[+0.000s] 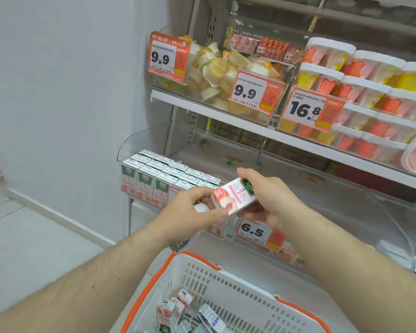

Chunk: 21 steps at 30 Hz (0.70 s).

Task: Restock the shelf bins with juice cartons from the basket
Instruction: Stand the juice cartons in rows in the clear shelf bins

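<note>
Basket (247,288) sits nearest, below my forearms: white perforated plastic, orange rim and handles. Inside it, loose juice cartons (178,308) lie tumbled at the bottom left, roughly six visible; the exact count is unclear because they overlap and the frame cuts them off.

One carton (233,195) is in my hands, held on its side above the basket and in front of the lower shelf bin (135,145). Pink and white with a peach print and a green cap panel. Left hand (190,212): thumb and fingers pinch the carton's left end. Right hand (269,198): fingers curl over the top right end, thumb underneath. Something white shows under my left fingers; can't tell whether it is a second carton.

The clear plastic bin on the lower shelf holds shelved cartons (168,175) standing upright, packed in rows in its left part: three fronts visible along the near edge, about fifteen tops counted; my hands hide the rest. The right part of that bin, behind my right hand, shows bare floor.

Price tags: two read 9.9 (247,92), one 16.8 (308,109), one 6.5 (257,233) on the lower bin front.

Upper shelf: a clear bin of jelly cups (223,68), yellow and white, heaped loose, too many to count. To its right, white-lidded tubs (360,75) stacked in rows, red and yellow labels.
</note>
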Each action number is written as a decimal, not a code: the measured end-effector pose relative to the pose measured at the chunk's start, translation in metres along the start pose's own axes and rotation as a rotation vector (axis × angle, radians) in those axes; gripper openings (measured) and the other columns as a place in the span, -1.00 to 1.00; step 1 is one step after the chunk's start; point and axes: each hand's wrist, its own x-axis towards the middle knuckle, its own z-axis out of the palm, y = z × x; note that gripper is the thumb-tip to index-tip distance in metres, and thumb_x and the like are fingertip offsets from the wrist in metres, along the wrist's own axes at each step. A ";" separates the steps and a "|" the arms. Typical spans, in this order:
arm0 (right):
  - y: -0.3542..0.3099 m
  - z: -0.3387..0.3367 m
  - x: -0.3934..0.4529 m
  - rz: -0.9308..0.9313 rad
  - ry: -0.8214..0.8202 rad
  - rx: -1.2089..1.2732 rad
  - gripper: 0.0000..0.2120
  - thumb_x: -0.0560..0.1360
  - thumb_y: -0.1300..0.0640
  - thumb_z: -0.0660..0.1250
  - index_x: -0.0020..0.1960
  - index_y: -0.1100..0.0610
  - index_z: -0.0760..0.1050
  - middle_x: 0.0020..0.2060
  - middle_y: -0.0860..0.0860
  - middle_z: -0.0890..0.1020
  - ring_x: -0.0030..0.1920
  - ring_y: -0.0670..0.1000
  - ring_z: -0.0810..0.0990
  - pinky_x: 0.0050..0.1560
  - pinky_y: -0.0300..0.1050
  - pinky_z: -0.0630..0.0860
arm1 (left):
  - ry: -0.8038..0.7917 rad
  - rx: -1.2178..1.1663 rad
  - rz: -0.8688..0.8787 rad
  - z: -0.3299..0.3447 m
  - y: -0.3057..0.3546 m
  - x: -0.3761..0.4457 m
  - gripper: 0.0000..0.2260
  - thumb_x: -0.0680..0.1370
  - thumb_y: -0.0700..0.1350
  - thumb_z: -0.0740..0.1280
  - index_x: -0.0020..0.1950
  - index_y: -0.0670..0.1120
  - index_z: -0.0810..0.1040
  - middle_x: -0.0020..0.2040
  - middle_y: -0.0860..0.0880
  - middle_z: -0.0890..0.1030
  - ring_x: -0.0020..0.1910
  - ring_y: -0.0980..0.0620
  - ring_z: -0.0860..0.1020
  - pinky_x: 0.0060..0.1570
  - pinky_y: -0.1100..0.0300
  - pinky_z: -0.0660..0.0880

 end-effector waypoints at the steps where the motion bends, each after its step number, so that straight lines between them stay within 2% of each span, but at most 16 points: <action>1: 0.000 0.001 0.003 0.011 -0.010 -0.015 -0.61 0.50 -0.12 0.39 -0.02 0.24 0.58 -0.38 0.13 0.69 -0.48 0.06 0.64 -0.55 -0.24 0.47 | 0.000 0.012 0.000 0.000 0.001 0.000 -0.82 0.47 -0.11 0.49 0.03 0.08 0.61 -0.12 0.07 0.66 -0.21 0.31 0.58 -0.24 0.48 0.45; 5: -0.001 0.004 0.018 0.046 -0.025 -0.084 -0.59 0.50 -0.15 0.38 0.03 0.22 0.58 -0.32 0.15 0.71 -0.43 0.11 0.67 -0.52 -0.22 0.50 | 0.028 0.044 -0.023 -0.003 -0.001 0.003 -0.83 0.46 -0.05 0.49 -0.01 0.12 0.59 -0.08 0.06 0.67 -0.17 0.29 0.58 -0.20 0.46 0.46; 9: -0.014 0.004 0.031 0.004 0.028 -0.142 -0.64 0.51 -0.06 0.38 0.00 0.27 0.58 -0.33 0.17 0.70 -0.48 0.10 0.63 -0.61 -0.26 0.39 | 0.168 0.100 -0.087 -0.008 -0.012 0.012 -0.79 0.46 -0.08 0.49 0.04 0.13 0.58 -0.19 0.15 0.63 -0.09 0.20 0.58 -0.06 0.31 0.45; 11: -0.025 0.002 0.041 -0.052 0.101 -0.206 -0.68 0.50 -0.04 0.38 -0.05 0.25 0.58 -0.35 0.14 0.70 -0.47 0.08 0.65 -0.58 -0.19 0.49 | 0.239 0.127 -0.114 -0.011 -0.017 0.016 -0.75 0.48 -0.14 0.44 0.10 0.11 0.56 -0.16 0.15 0.62 -0.06 0.18 0.56 -0.09 0.36 0.41; 12: -0.031 0.001 0.049 -0.099 0.151 -0.250 -0.69 0.49 -0.04 0.38 -0.09 0.24 0.59 -0.37 0.12 0.70 -0.44 0.07 0.67 -0.49 -0.11 0.59 | 0.269 0.149 -0.120 -0.011 -0.019 0.017 -0.74 0.49 -0.16 0.42 0.12 0.12 0.54 -0.12 0.15 0.61 -0.06 0.18 0.55 -0.13 0.41 0.40; 14: -0.041 -0.001 0.066 -0.229 0.259 -0.461 -0.67 0.44 -0.08 0.37 -0.19 0.22 0.61 -0.38 0.10 0.69 -0.37 0.11 0.69 -0.30 0.04 0.68 | 0.320 0.190 -0.113 -0.011 -0.020 0.020 -0.72 0.50 -0.18 0.38 0.15 0.12 0.55 -0.05 0.16 0.58 -0.02 0.19 0.53 -0.14 0.47 0.37; 16: -0.046 0.002 0.079 -0.366 0.330 -0.769 -0.63 0.42 -0.13 0.32 -0.23 0.20 0.58 -0.32 0.10 0.65 -0.28 0.15 0.66 -0.29 -0.01 0.61 | 0.343 0.226 -0.084 -0.008 -0.020 0.024 -0.73 0.50 -0.19 0.37 0.17 0.07 0.60 0.01 0.19 0.58 0.05 0.20 0.50 0.02 0.39 0.36; 18: -0.045 0.006 0.088 -0.467 0.343 -0.996 -0.64 0.44 -0.15 0.31 -0.20 0.17 0.54 -0.29 0.08 0.59 -0.23 0.16 0.59 -0.29 -0.09 0.46 | 0.337 0.258 -0.058 -0.005 -0.018 0.027 -0.76 0.50 -0.19 0.38 0.13 0.02 0.64 0.04 0.18 0.58 0.09 0.22 0.48 0.11 0.35 0.32; 21: -0.041 0.015 0.099 -0.542 0.340 -1.123 -0.67 0.46 -0.13 0.31 -0.15 0.15 0.53 -0.28 0.07 0.56 -0.21 0.18 0.56 -0.25 -0.11 0.41 | 0.348 0.303 -0.046 -0.003 -0.021 0.033 -0.80 0.49 -0.18 0.38 0.07 0.01 0.67 0.05 0.17 0.58 0.11 0.20 0.48 0.13 0.34 0.31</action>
